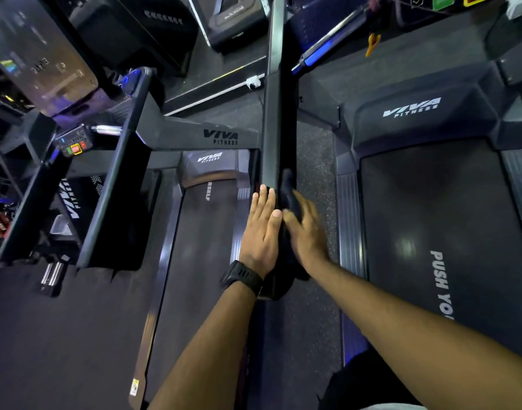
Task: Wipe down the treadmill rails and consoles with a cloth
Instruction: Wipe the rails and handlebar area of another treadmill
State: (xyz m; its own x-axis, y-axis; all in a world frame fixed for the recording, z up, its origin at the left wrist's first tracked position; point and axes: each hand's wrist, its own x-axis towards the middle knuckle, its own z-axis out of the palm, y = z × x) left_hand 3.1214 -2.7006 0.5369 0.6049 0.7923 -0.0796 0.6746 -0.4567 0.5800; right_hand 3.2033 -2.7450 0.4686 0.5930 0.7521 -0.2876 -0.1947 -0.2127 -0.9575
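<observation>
Nearest the camera, both forearms reached forward to the near end of the rail (276,128) that ran between two treadmills. The left hand (262,229), with a black watch (242,276) on its wrist, lay flat against the rail's left face, fingers (264,199) straight and close together, holding nothing. The right hand (307,232), slightly blurred, had its fingers curled round a dark cloth (288,187) and pressed it to the rail's right face. Part of the cloth bunched up past the fingertips and more hung below the palm.

The step in hand looked like wiping this rail, begun at its near end, with most of its length ahead probably not yet done. The next move likely called for sliding the cloth away along the rail under steady pressure while the flat hand braced the other side.

To the left lay one treadmill belt (200,247), to the right another belt (431,232) with white lettering, and a strip of speckled floor (313,173) lay between them under the rail. Further off on the left, a second pair of rails led to a console (40,54) with a red stop button (76,148) beneath it. At the far end an orange clip (372,44) hung by the right-hand console. Nothing blocked the rail itself, though its far end rose out of easy reach.
</observation>
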